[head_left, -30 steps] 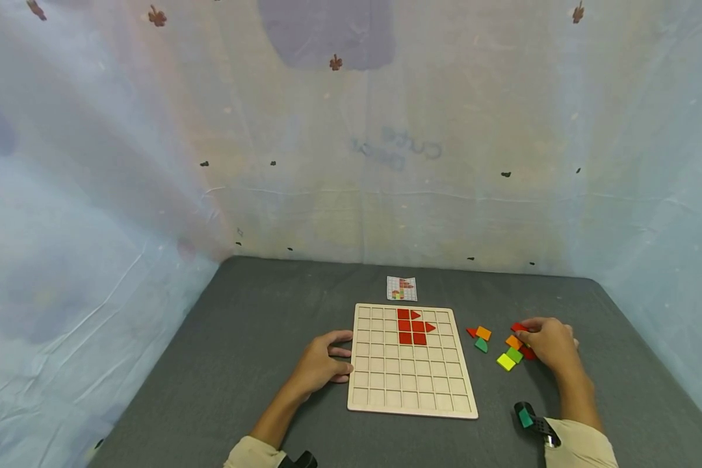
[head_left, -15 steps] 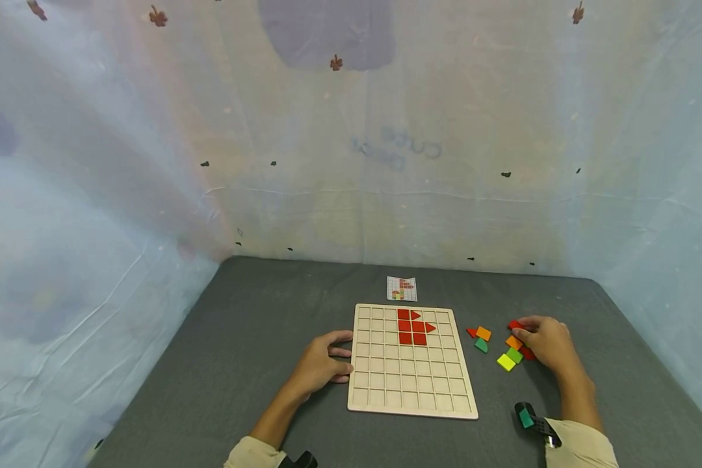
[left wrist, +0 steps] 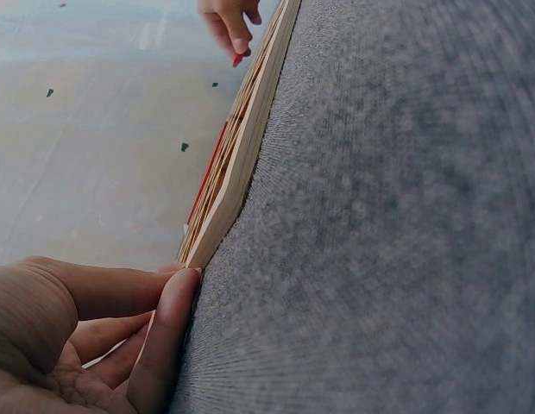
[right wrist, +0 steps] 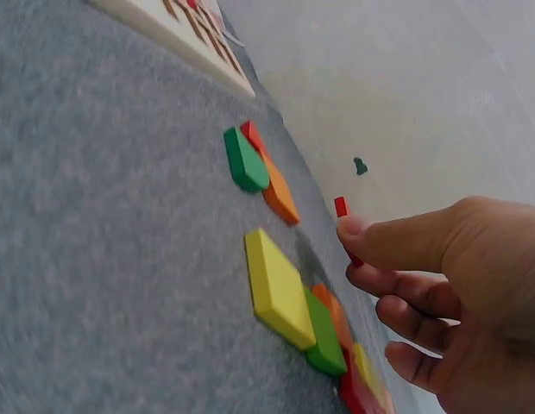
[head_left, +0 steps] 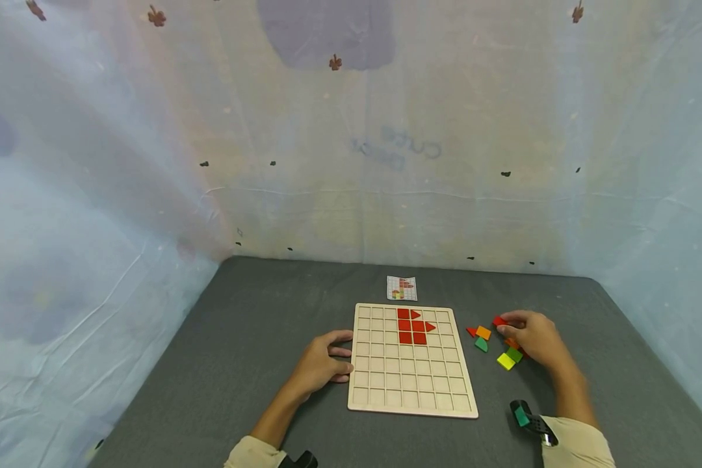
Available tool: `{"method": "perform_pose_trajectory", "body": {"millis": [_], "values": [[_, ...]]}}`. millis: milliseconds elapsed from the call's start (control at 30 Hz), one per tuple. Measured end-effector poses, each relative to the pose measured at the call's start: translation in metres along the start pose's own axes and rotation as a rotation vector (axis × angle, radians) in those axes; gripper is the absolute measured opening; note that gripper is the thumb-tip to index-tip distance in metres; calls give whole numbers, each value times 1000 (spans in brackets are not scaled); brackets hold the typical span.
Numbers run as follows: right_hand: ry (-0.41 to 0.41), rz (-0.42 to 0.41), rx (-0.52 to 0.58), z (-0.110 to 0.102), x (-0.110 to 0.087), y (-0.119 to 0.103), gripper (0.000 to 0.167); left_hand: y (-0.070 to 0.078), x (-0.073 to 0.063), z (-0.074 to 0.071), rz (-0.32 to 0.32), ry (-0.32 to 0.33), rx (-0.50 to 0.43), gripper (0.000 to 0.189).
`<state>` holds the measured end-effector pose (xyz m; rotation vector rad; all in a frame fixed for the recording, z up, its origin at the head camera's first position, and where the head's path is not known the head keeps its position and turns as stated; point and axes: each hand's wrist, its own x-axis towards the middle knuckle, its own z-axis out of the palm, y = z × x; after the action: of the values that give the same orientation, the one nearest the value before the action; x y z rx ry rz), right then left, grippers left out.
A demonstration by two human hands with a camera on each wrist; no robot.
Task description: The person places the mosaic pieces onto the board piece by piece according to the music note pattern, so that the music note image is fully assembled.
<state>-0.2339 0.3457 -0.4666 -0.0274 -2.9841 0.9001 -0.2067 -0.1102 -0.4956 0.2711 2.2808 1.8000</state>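
My left hand (head_left: 322, 363) rests against the left edge of a square wooden grid board (head_left: 406, 383), thumb and fingers spread along it. In the left wrist view its fingertips touch the board's rim (left wrist: 236, 177). Red square and triangular tiles (head_left: 419, 327) lie in the board's upper cells. My right hand (head_left: 535, 338) pinches a red tile (right wrist: 341, 207) between thumb and fingers, raised above the loose tiles. That tile is seen edge-on in the right wrist view, and its full outline is hidden. Under and beside this hand lie yellow (right wrist: 279, 289), green (right wrist: 324, 332) and orange tiles.
Between board and right hand lie a small red triangle (head_left: 471, 332), an orange square (head_left: 483, 333) and a green rounded tile (head_left: 481, 344). A printed pattern card (head_left: 402, 288) lies behind the board. The grey table (head_left: 281, 305) meets a pale curtain (head_left: 351, 214) at the back.
My right hand has moved left with the red tile pinched in it, away from the far-right tiles. The left hand and the board have stayed in place.
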Motion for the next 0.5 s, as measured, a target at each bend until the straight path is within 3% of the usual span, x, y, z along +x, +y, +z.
{"method": "perform_pose_trajectory", "body": {"millis": [500], "values": [[-42, -143, -6, 13, 2, -34, 33, 0, 0, 0, -1, -1, 0, 66]]}}
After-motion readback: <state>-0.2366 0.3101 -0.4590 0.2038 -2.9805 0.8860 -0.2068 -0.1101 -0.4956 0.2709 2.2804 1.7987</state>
